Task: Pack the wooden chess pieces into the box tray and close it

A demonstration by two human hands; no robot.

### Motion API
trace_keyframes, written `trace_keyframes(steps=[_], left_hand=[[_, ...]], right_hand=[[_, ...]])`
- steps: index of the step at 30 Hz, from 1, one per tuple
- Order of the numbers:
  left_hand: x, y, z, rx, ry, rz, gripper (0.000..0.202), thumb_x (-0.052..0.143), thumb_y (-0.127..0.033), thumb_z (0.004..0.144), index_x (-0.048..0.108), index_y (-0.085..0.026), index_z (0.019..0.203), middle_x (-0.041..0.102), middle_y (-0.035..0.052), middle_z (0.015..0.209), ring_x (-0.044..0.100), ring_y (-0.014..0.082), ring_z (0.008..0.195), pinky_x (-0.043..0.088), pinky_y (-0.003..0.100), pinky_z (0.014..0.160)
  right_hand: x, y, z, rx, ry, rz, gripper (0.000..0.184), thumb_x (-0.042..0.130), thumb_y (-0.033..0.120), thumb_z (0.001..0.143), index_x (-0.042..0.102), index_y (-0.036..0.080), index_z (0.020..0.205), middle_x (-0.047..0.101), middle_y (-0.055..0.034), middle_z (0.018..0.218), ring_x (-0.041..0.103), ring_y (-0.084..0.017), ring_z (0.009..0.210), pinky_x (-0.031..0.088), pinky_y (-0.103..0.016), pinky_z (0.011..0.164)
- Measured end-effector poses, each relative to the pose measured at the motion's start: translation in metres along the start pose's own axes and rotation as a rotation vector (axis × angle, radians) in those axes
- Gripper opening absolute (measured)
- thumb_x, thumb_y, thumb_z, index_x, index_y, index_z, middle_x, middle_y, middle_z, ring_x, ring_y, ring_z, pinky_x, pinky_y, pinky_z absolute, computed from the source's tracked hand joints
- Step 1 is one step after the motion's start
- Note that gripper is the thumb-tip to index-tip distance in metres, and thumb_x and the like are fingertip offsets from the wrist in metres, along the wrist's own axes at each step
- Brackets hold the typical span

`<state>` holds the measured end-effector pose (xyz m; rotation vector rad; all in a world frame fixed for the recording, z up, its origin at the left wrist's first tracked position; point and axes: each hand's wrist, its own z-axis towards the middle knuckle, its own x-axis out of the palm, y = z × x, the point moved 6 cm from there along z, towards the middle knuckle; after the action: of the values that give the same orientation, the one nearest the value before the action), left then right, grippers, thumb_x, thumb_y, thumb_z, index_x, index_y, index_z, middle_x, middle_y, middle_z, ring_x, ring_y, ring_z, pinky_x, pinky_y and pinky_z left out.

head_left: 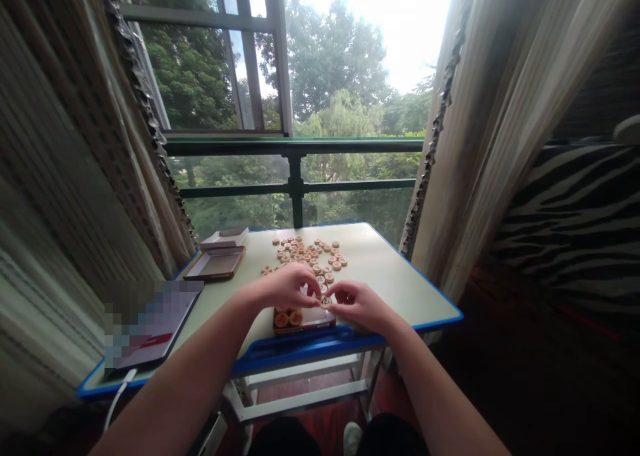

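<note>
Above the near edge of the table, my left hand (289, 287) and my right hand (361, 304) meet with curled fingers on one round wooden Chinese chess piece (325, 303) with a dark character. Just below them is a shallow open box (309, 321). At its left side lie red-marked chess pieces (289, 318), partly covered by my left hand. Many loose pieces (303, 251) are scattered on the table beyond my hands, some lying against each other. My left wrist hides a few of them.
A shallow open cardboard box (214, 265) and a pale box part (225, 237) sit at the table's back left. A tablet-like device (157, 326) with a white cable (119, 396) lies front left. The pale table (395, 269) has a blue rim; railing and window stand behind.
</note>
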<state>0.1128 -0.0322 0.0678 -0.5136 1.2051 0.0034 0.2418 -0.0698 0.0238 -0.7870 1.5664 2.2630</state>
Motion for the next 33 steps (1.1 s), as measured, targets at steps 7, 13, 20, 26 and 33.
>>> trace_keyframes(steps=[7,13,20,26,33], left_hand=[[-0.001,0.008,0.000,0.015,-0.028,0.018,0.019,0.067,-0.037,0.069,0.074,-0.020,0.075,0.062,0.0040,0.069,0.054,0.0131,0.067,0.040,0.023,0.062],[0.011,0.005,0.004,0.002,0.035,0.107,0.015,0.069,-0.034,0.067,0.073,-0.020,0.071,0.061,0.0019,0.067,0.052,0.0118,0.064,0.037,0.022,0.061],[0.016,0.011,0.005,0.020,0.040,0.104,0.013,0.069,-0.033,0.066,0.073,-0.020,0.069,0.062,0.0019,0.065,0.053,0.0120,0.062,0.036,0.022,0.059],[0.018,0.012,0.004,0.030,0.048,0.067,0.011,0.068,-0.030,0.067,0.073,-0.020,0.068,0.062,0.0014,0.063,0.053,0.0109,0.059,0.036,0.021,0.056],[0.018,0.011,0.004,0.017,0.066,0.076,0.014,0.065,-0.030,0.070,0.072,-0.019,0.069,0.063,0.0018,0.064,0.052,0.0102,0.057,0.036,0.021,0.056]], right_hand=[[0.004,-0.002,0.005,0.040,0.021,-0.062,0.024,0.066,0.035,0.069,0.069,0.018,0.086,0.036,0.0047,0.058,0.036,-0.009,0.056,0.030,-0.021,0.050],[0.009,-0.001,0.005,0.028,0.026,-0.164,0.024,0.065,0.036,0.069,0.069,0.020,0.085,0.040,0.0043,0.058,0.037,-0.009,0.056,0.028,-0.021,0.051],[0.010,0.000,0.004,0.004,0.026,-0.196,0.021,0.065,0.032,0.069,0.069,0.020,0.085,0.040,0.0046,0.057,0.037,-0.009,0.055,0.028,-0.021,0.051],[0.010,-0.004,0.005,0.024,0.031,-0.166,0.022,0.064,0.030,0.068,0.068,0.019,0.086,0.034,0.0061,0.054,0.033,-0.008,0.051,0.026,-0.021,0.049],[0.009,-0.004,0.006,0.050,0.015,-0.142,0.019,0.064,0.029,0.066,0.068,0.018,0.081,0.031,0.0070,0.052,0.030,-0.008,0.050,0.025,-0.021,0.048]])
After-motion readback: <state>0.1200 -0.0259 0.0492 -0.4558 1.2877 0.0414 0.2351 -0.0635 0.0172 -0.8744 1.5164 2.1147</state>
